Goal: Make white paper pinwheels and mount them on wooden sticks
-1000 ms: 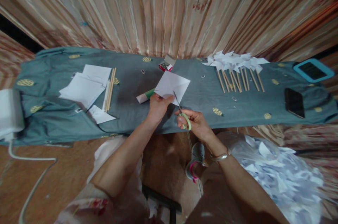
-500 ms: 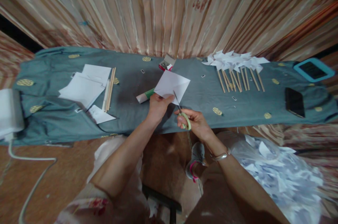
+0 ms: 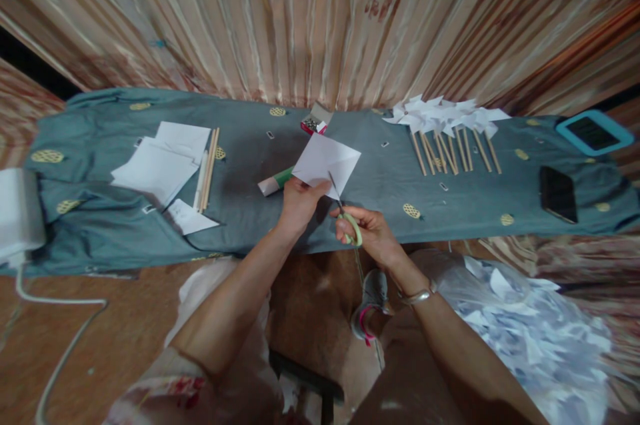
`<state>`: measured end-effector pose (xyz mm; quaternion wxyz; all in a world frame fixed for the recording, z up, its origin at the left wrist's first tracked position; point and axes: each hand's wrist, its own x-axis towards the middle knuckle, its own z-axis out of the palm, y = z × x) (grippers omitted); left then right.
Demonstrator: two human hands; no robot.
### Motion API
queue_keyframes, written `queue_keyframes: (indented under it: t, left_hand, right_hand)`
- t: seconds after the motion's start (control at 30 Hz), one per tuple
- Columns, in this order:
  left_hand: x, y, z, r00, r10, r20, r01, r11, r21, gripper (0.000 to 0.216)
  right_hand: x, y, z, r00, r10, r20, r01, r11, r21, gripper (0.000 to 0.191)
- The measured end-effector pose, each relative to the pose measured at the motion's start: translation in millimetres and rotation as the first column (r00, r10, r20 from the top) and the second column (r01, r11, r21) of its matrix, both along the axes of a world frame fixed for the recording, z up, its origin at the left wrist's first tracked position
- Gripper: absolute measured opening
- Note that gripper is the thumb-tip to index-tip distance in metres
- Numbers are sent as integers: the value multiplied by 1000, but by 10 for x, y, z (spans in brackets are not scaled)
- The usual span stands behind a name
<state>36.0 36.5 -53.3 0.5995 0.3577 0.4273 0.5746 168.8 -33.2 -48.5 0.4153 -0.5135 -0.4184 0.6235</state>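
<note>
My left hand [image 3: 300,201] is closed on the near left edge of a white square of paper [image 3: 327,157], thumb on top. In my right hand [image 3: 367,230] is a pair of scissors [image 3: 353,228] with light green handles; fingers and thumb sit in the loops. The dark blades lie across the paper's near corner and point toward its middle. Just behind my left hand a green and white tube [image 3: 276,182] lies on the cloth. Beyond the paper stands a small open red box [image 3: 313,125] with small metal pieces in it.
On the blue-green cloth [image 3: 250,138] are white paper sheets [image 3: 160,168] and wooden sticks [image 3: 209,171] at left. Paper pinwheels on sticks [image 3: 450,119], a black phone [image 3: 559,193] and a blue-framed device [image 3: 595,131] lie right. A bag of white pinwheels [image 3: 535,338] stands lower right.
</note>
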Motion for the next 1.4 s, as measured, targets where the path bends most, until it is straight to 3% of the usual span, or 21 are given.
queue_keyframes:
  t: [0.63, 0.87, 1.0, 1.17, 1.27, 1.33, 1.4]
  left_hand:
    - [6, -3, 19, 999, -2, 41, 4, 1000, -26, 22]
    - [8, -21, 77, 961, -40, 272, 87, 983, -161, 26]
    - [-12, 4, 80, 951, 22, 309, 47, 976, -214, 29]
    - [-125, 91, 131, 932, 54, 358, 10, 985, -175, 28]
    - [-214, 126, 172, 942, 94, 321, -46, 987, -152, 30]
    - [-250, 122, 169, 962, 93, 256, -66, 991, -113, 31]
    - [-258, 92, 133, 989, 57, 133, -49, 997, -66, 31]
  right_hand:
    - [-17, 22, -21, 1000, -19, -17, 19, 1000, -17, 40]
    - [-55, 0, 1, 1000, -24, -14, 23, 999, -27, 42]
    - [-69, -29, 2, 999, 37, 32, -37, 999, -9, 45]
    - [-25, -84, 23, 977, 179, 117, -185, 982, 41, 43]
    - [81, -90, 60, 965, 233, 124, -235, 972, 2, 41]
    - [191, -66, 94, 979, 169, 112, -169, 986, -14, 39]
    - [311, -19, 137, 995, -3, 104, 0, 1000, 26, 41]
